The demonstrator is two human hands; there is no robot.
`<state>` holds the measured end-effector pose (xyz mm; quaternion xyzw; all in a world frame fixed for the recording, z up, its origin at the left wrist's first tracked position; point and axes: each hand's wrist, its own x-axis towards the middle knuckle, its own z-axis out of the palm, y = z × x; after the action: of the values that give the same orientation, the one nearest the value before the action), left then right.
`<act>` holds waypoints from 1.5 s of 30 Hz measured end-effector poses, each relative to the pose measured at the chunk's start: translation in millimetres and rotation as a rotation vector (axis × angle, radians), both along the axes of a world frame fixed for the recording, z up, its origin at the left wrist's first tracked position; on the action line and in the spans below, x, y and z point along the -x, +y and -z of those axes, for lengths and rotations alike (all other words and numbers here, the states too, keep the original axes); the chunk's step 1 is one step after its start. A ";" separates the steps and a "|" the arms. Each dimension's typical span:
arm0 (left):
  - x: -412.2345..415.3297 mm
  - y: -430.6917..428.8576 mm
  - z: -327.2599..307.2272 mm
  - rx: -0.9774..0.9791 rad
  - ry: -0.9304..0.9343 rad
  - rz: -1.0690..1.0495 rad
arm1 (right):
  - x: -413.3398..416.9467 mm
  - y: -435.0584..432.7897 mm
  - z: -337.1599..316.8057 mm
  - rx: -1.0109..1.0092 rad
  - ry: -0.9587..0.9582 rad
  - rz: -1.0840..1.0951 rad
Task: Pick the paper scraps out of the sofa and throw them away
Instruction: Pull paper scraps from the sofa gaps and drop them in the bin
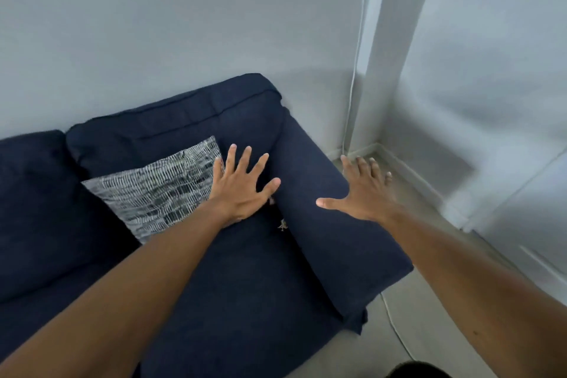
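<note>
A dark blue sofa fills the lower left. A small pale paper scrap pokes out of the gap between the seat cushion and the right armrest. Another bit of scrap shows in the same gap, just below my left hand. My left hand is spread open over the seat, at the right edge of the patterned pillow. My right hand hovers open with fingers spread above the far side of the armrest. Neither hand holds anything.
A grey and white patterned pillow leans against the back cushion. A white cable runs down the wall into the corner and along the pale floor to the sofa's right. A white skirting board lines the wall.
</note>
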<state>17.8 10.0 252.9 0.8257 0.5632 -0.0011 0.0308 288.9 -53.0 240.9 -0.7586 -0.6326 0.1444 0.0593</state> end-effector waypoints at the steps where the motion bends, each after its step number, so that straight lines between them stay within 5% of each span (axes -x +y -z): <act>1: 14.0 1.3 -0.6 0.003 0.007 -0.030 | 10.7 8.4 0.0 0.001 -0.009 -0.026; 17: 95.6 4.7 32.5 0.081 -0.047 -0.201 | 91.9 59.2 21.2 0.046 -0.048 -0.169; 28: 93.1 55.9 143.4 0.243 -0.149 -0.127 | 130.5 90.5 128.7 0.160 0.051 -0.069; 45: 34.6 233.6 381.1 0.287 -0.369 0.054 | 197.5 172.0 381.8 0.085 0.594 0.821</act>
<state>-16.8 243.6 -128.2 0.8137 0.5200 0.0691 0.2503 91.4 119.0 -140.9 -0.8726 -0.2318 0.3443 0.2575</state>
